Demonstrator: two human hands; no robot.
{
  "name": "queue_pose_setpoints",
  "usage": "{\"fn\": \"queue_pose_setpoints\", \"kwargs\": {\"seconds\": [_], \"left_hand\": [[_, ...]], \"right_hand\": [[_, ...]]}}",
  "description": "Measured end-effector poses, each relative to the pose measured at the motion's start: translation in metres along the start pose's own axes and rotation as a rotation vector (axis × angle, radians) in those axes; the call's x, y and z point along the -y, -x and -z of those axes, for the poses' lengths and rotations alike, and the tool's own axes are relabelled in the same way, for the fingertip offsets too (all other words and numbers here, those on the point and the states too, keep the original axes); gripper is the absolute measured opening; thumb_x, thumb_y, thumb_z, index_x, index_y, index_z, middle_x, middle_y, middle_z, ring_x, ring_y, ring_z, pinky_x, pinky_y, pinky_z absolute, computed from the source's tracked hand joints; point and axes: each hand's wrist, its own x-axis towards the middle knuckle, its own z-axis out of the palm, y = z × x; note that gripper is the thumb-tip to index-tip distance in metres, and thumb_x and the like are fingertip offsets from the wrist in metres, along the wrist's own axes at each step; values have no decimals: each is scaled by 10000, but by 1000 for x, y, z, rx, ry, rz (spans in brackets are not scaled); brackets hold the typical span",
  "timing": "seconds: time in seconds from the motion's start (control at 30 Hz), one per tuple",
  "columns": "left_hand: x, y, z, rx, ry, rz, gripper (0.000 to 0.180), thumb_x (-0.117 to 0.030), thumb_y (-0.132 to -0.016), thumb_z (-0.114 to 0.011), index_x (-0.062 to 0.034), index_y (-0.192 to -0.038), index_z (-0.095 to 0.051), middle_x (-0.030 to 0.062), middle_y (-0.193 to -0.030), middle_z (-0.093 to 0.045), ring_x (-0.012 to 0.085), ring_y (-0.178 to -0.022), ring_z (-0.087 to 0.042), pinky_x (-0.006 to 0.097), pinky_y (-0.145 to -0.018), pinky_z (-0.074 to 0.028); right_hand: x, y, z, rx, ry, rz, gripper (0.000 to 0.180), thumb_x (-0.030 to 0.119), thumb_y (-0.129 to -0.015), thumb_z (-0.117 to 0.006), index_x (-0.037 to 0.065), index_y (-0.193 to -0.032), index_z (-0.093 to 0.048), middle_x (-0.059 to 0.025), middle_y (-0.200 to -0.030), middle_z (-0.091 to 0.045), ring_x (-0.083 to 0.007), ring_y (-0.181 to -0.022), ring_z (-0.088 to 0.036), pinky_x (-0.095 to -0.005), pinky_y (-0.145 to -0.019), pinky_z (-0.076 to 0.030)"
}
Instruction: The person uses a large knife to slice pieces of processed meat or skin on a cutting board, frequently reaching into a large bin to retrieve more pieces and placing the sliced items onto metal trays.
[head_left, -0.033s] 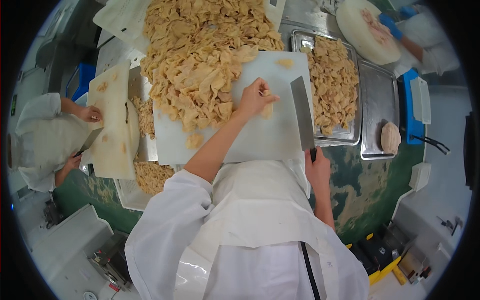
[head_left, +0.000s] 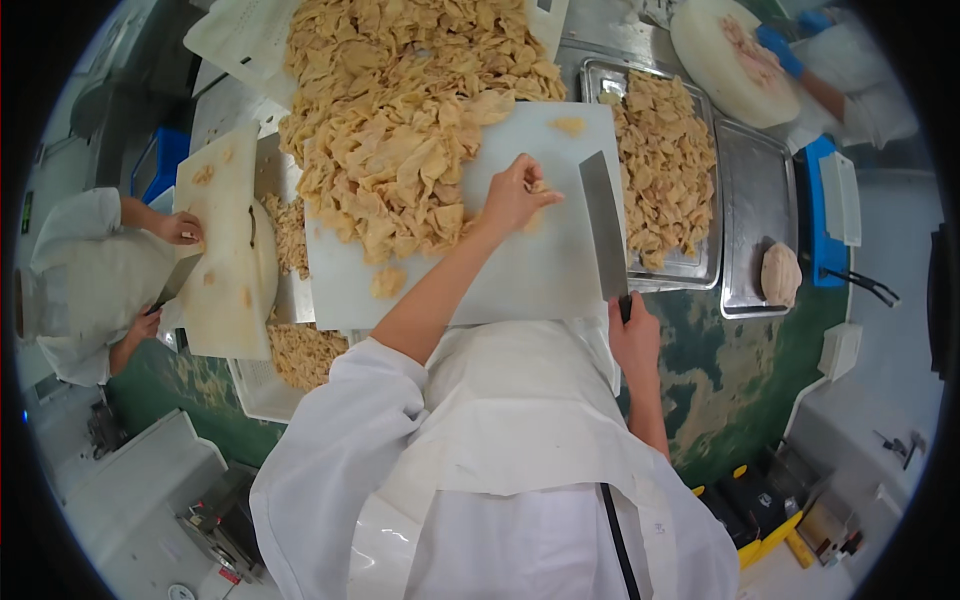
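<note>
My left hand (head_left: 513, 196) is over the white cutting board (head_left: 500, 275), its fingers pinched together on a small piece of pale yellow chicken skin (head_left: 541, 187). Another bit of skin (head_left: 535, 222) shows just below these fingers. In my right hand (head_left: 634, 335) is the black handle of a long wide-bladed knife (head_left: 603, 225). The blade lies along the board's right side and points away from me. A large heap of chicken skin (head_left: 400, 130) covers the far left of the board. Single pieces lie near the far edge (head_left: 568, 126) and at the left (head_left: 388, 281).
To the right stand a metal tray (head_left: 712, 265) of cut skin pieces and a second tray (head_left: 752, 200) holding a pale round lump (head_left: 780, 275). At the left a co-worker cuts with a knife (head_left: 180, 276) on another board (head_left: 225, 300). Blue-gloved hands (head_left: 780, 52) work at far right.
My left hand's fingers have shifted very slightly to the right, and less of the skin below them shows. My right hand and the knife keep their place.
</note>
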Motion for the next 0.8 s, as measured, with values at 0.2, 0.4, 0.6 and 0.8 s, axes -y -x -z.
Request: {"fn": "queue_pose_setpoints", "kwargs": {"seconds": [0.2, 0.4, 0.6, 0.8], "left_hand": [[0, -4, -20, -77, -493, -211, 512, -327, -683, -875, -77, -927, -501, 71, -757, -604, 201, -625, -585, 306, -600, -497], [4, 26, -7, -254, -541, -530, 431, -237, -733, -812, -75, -1050, -571, 89, -927, -648, 248, -794, -613, 359, -684, -510], [6, 37, -7, 14, -598, -380, 230, -135, -819, -707, -68, -1026, -632, 116, -1022, -623, 292, -940, -592, 387, -791, -514], [2, 51, 6, -253, -428, -380, 241, -122, -785, -739, -67, -995, -635, 114, -967, -618, 290, -883, -602, 407, -777, -511]], "right_hand": [[-12, -2, -6, 13, -97, -70, 280, 278, -938, -578, -1, -925, -551, -246, -694, -619, -476, -709, -600, -523, -613, -453], [-10, -2, 0, 22, -115, -75, 295, 292, -937, -584, 0, -907, -552, -249, -702, -620, -478, -717, -598, -525, -616, -452], [-10, -8, 4, 43, -11, 1, 271, 279, -935, -592, 22, -877, -528, -236, -659, -602, -474, -679, -592, -523, -575, -443], [15, -2, 15, 108, 23, 127, 245, 260, -944, -582, 38, -859, -520, -210, -632, -596, -439, -639, -603, -508, -558, -450]]}}
